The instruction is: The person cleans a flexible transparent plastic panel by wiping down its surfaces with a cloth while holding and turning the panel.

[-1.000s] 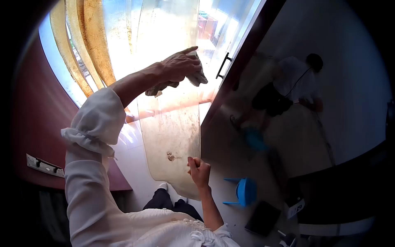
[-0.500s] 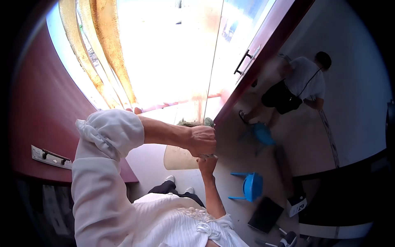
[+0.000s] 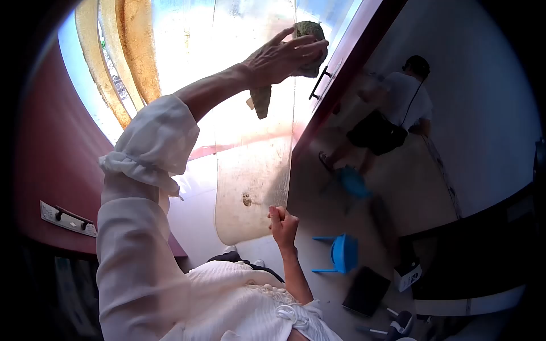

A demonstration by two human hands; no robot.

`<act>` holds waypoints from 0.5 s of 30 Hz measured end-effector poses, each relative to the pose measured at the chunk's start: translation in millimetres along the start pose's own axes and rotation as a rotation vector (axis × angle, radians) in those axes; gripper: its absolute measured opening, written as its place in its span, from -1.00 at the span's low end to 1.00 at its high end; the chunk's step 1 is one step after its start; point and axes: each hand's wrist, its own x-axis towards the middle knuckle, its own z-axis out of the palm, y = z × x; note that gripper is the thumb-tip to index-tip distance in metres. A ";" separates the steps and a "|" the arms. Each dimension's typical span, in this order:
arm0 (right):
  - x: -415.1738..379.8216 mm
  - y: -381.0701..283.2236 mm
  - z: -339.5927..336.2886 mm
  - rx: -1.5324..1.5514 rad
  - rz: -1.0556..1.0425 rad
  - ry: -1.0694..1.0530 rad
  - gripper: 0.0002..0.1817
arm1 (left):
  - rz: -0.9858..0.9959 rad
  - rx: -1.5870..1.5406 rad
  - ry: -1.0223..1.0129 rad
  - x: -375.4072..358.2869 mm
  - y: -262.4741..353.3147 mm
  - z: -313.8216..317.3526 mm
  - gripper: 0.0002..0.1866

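Note:
My left hand (image 3: 281, 59) reaches up and away, fingers bent over a dark greenish-brown rag (image 3: 310, 67) pressed to a translucent plastic strip (image 3: 250, 170). One end of the rag dangles below the wrist. The strip hangs in the bright doorway and comes down toward my body, with a small brown spot low on it. At its lower right edge, my right hand (image 3: 283, 227) is closed in a pinch around the plastic, thumb upward.
A red door edge with a black handle (image 3: 320, 84) stands right of the strip. On the left is a red door panel (image 3: 62, 153). Beyond, a person (image 3: 392, 102) bends near a wall. A blue stool (image 3: 344, 253) and a black box (image 3: 367, 291) are on the floor.
My left hand has moved up and away from beside my right hand, carrying the rag along the strip. The right hand stays nearly in place. More of the strip shows.

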 end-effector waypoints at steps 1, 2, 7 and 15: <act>0.5 -1.3 -3.8 0.005 0.000 0.008 -0.63 | 0.011 -0.030 -0.051 -17.1 19.9 6.2 -0.39; 0.3 -3.1 -6.7 0.045 0.039 0.005 -0.64 | -0.023 -0.180 -0.108 -38.0 42.8 18.8 -0.38; 15.9 -0.8 -4.0 0.221 0.158 -0.029 -0.69 | -0.018 -0.759 -0.292 -142.7 169.6 -7.3 -0.32; 9.6 -28.5 1.1 0.284 0.311 -0.109 -0.68 | 0.033 -0.383 -0.153 -117.9 77.7 19.9 -0.53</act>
